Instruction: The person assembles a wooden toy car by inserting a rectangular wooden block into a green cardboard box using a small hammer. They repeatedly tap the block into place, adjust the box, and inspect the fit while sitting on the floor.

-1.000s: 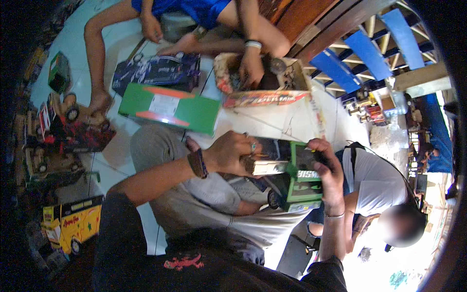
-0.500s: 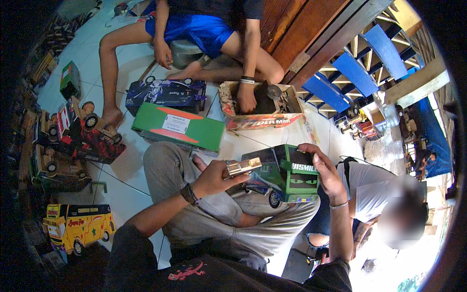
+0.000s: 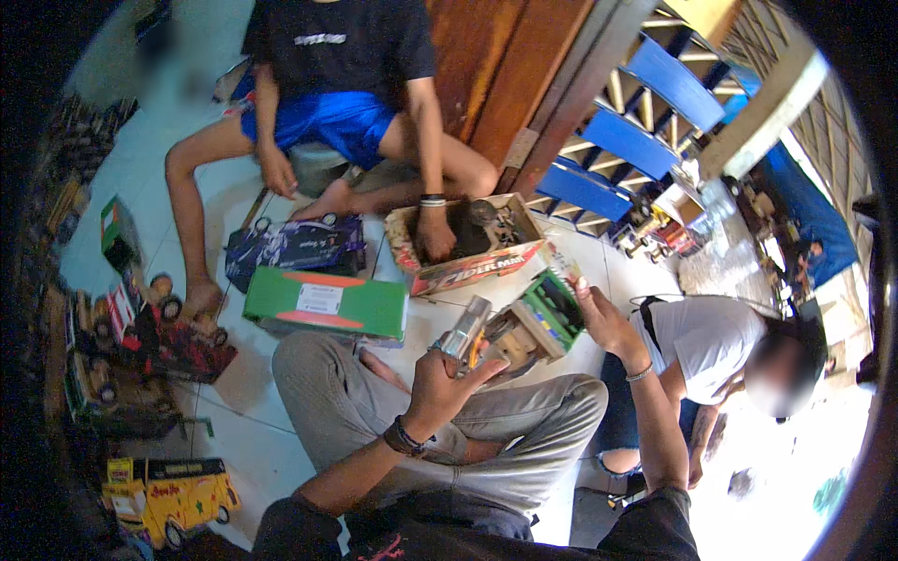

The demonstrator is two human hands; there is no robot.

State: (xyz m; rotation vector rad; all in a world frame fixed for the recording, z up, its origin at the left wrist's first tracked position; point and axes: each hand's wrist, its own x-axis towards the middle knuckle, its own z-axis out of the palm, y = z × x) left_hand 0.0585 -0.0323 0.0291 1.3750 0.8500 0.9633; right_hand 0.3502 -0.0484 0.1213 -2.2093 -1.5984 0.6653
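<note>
My left hand [image 3: 445,381] is closed around a shiny metal tool [image 3: 465,325] that looks like a staple gun, held over my lap. Beside it, my right hand [image 3: 610,323] grips the front end of a green toy truck [image 3: 554,310]. The truck is tipped so that its bare wooden underside [image 3: 514,338] faces me, close to the tool. Whether the two touch, I cannot tell. Just beyond lies a long green toy truck body [image 3: 360,306] with an orange-edged panel and a white label.
Across from me a seated person reaches a hand [image 3: 436,234] into a cardboard box [image 3: 486,269] of loose parts. A purple-black toy truck [image 3: 297,251] lies on its side. A yellow toy bus [image 3: 178,500] stands at lower left, below heaped toy trucks [image 3: 154,327]. Another person [image 3: 706,341] sits at right.
The green truck has been turned from upright to show its underside. My left hand has brought the metal tool closer to it and turned the tool upward. The whole view has shifted.
</note>
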